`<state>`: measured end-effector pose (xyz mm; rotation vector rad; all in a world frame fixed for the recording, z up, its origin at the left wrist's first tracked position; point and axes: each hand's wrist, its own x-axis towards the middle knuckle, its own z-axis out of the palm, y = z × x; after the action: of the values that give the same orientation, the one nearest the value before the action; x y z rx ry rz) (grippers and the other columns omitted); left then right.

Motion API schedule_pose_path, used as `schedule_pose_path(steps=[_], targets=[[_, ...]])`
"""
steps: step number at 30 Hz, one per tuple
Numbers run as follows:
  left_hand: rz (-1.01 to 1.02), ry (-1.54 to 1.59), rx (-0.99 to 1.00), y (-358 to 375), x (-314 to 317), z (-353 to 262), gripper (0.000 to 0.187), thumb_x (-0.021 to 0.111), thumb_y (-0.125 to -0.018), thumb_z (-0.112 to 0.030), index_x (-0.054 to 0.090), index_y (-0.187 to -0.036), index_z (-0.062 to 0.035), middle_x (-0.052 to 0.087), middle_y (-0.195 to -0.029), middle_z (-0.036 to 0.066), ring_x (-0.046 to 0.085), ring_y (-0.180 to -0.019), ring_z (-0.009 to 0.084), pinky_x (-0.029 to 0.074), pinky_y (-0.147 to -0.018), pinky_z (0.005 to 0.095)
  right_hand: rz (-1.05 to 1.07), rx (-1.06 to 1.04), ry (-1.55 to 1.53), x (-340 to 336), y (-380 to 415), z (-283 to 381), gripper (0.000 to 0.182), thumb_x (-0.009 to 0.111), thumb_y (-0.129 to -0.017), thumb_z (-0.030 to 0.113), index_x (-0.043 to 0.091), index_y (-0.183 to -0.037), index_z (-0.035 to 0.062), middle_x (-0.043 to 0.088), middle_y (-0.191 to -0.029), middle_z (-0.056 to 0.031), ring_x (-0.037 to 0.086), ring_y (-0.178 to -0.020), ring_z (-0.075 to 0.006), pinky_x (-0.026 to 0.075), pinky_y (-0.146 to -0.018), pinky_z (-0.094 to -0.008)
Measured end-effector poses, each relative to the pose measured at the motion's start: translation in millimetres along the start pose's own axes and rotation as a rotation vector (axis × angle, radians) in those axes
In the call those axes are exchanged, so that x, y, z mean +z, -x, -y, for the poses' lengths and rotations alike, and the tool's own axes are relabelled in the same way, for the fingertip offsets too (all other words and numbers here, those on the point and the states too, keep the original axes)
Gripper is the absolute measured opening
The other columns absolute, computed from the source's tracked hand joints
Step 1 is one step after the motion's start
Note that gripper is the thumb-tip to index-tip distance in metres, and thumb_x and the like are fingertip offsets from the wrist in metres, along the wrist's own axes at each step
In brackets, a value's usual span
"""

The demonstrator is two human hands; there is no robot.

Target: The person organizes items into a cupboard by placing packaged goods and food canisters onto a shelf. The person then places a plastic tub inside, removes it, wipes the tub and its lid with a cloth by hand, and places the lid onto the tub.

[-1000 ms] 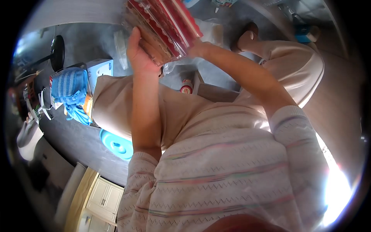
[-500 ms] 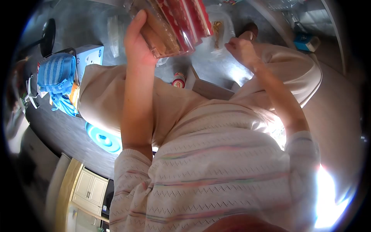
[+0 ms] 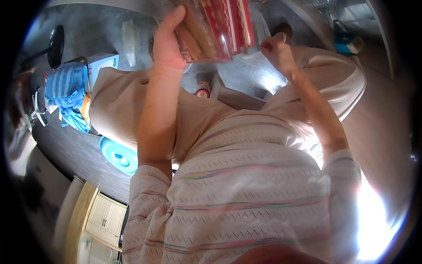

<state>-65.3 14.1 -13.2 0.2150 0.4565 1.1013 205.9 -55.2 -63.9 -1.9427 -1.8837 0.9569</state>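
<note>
My left hand (image 3: 169,42) grips a clear plastic box (image 3: 206,58) by its side, thumb along the edge. Through its wall show brown strips (image 3: 193,37) on one side and red strips with white edging (image 3: 226,26) on the other. The box is tilted, its far end cut off by the top of the view. To its right, apart from it, my right hand (image 3: 277,55) is closed with fingers curled together; what they hold, if anything, I cannot tell. A clear plastic bag (image 3: 260,26) lies behind the box, partly hidden.
Between my legs are a red and white can (image 3: 202,90) and an open wooden box (image 3: 237,99). On the left lie blue striped cloth (image 3: 66,86), a blue-white carton (image 3: 103,64) and a round blue lid (image 3: 118,156). A blue box (image 3: 349,45) is at upper right.
My left hand has moved the plastic box slightly right, so it covers more of the bag and its gold contents. My right hand has shifted slightly right, fingers still curled.
</note>
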Motion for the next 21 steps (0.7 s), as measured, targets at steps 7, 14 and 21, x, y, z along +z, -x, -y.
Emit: schedule_pose_path(steps=[7,14,21], targets=[[-0.108,-0.172,-0.346,-1,21,22,0.040,0.063,-0.077,-0.019,0.052,-0.110,-0.0004,0.060,-0.100,0.010,0.061,-0.089,0.0220,0.050,-0.079,0.0365,-0.039,0.027,-0.025,2,-2,-4,0.026,0.056,-0.075,0.010,0.053,-0.101,0.0082,0.061,-0.077,-0.0140,0.060,-0.070,-0.0294,0.048,-0.066,-0.0351],[-0.111,-0.662,-0.689,-13,0,56,0.048,0.069,-0.072,-0.024,0.053,-0.109,0.0022,0.061,-0.096,0.011,0.062,-0.083,0.0184,0.051,-0.072,0.0296,-0.130,0.034,-0.076,5,-6,-4,0.059,0.059,-0.073,0.010,0.034,-0.126,0.0147,0.061,-0.075,-0.0105,0.060,-0.070,-0.0306,0.047,-0.065,-0.0386],[-0.009,-1.228,-0.698,-24,-30,84,0.057,0.071,-0.067,-0.030,0.053,-0.108,0.0044,0.061,-0.098,0.012,0.062,-0.084,0.0186,0.049,-0.073,0.0293,-0.087,0.117,-0.035,8,-9,-13,0.043,0.058,-0.072,0.013,0.050,-0.114,0.0088,0.062,-0.074,-0.0123,0.060,-0.071,-0.0292,0.047,-0.068,-0.0369]])
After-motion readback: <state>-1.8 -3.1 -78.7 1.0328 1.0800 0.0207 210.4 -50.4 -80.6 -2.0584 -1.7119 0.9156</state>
